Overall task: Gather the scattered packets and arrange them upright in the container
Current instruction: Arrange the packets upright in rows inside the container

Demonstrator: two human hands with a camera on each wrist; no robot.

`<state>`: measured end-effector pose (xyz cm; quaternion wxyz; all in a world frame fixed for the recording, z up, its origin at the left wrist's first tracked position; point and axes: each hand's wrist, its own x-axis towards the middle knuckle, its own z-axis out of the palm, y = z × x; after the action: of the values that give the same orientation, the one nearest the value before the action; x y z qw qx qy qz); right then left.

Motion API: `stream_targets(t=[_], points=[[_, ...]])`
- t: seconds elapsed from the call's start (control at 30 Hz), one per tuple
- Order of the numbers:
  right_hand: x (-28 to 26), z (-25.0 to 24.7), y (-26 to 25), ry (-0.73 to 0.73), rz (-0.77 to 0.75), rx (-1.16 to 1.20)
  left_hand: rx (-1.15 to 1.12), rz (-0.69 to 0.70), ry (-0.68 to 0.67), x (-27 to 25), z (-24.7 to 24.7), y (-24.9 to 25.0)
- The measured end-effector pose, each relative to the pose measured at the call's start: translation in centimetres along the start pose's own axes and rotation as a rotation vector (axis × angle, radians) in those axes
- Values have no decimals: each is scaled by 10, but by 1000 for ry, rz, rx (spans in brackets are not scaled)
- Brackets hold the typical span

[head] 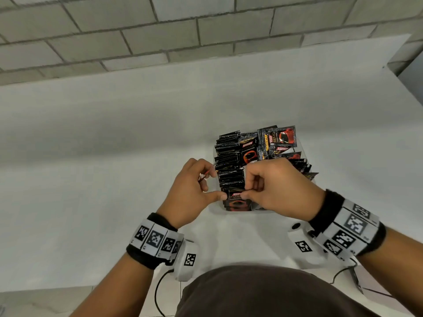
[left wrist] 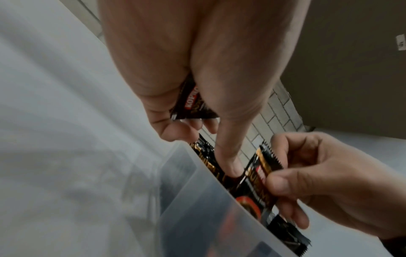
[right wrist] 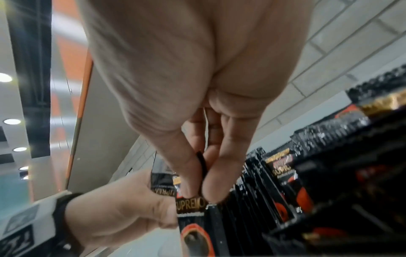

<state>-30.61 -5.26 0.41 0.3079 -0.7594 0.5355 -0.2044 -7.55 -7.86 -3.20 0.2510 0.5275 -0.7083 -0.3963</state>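
A translucent plastic container (head: 261, 208) stands on the white table, filled with black coffee packets. A row of packets (head: 229, 156) stands upright along its left side. On its right side, other packets (head: 279, 138) lie flat and tilted. My right hand (head: 246, 191) pinches the top edge of the front packet (head: 237, 200), which stands at the near end of the row; the right wrist view shows thumb and forefinger on that front packet (right wrist: 191, 205). My left hand (head: 211, 186) curls its fingers (left wrist: 160, 111) round a second packet (left wrist: 193, 107), while its thumb (left wrist: 228, 161) presses on the front packet.
The white table (head: 114, 179) stretches left and back to a grey block wall (head: 160, 30). Cables (head: 160, 291) hang at the table's near edge by my body. The container's see-through wall (left wrist: 197, 200) lies close under my left wrist.
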Motion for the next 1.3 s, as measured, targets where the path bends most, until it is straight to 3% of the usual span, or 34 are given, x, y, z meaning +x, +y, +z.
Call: stream_targets(t=[0.23, 0.43, 0.6, 0.67, 0.77, 0.9, 1.0, 1.13, 1.23, 1.3], points=[[6, 17, 9, -82, 41, -103, -279, -123, 28, -6, -23, 6], [8, 6, 5, -113, -8, -31, -679, -172, -89, -9, -35, 29], [5, -16, -5, 7, -3, 303, -608, -103, -231, -11, -29, 41], [3, -25, -10, 13, -12, 449, -534, -76, -225, -11, -23, 42], [5, -29, -15, 22, -2, 463, -516, -47, -183, -9, -16, 43], [3, -28, -16, 291, 46, 534, -647, -129, -28, -8, -16, 48], [-2, -29, -20, 458, -54, 456, -769, -234, -66, -7, -23, 49], [-3, -21, -13, 257, -363, 1, -847, -213, -176, -7, -23, 50], [-3, -23, -8, 90, -352, 4, -717, -157, -77, -8, -17, 47], [-4, -26, -10, 107, -298, 118, -647, -123, -14, -8, -17, 44]])
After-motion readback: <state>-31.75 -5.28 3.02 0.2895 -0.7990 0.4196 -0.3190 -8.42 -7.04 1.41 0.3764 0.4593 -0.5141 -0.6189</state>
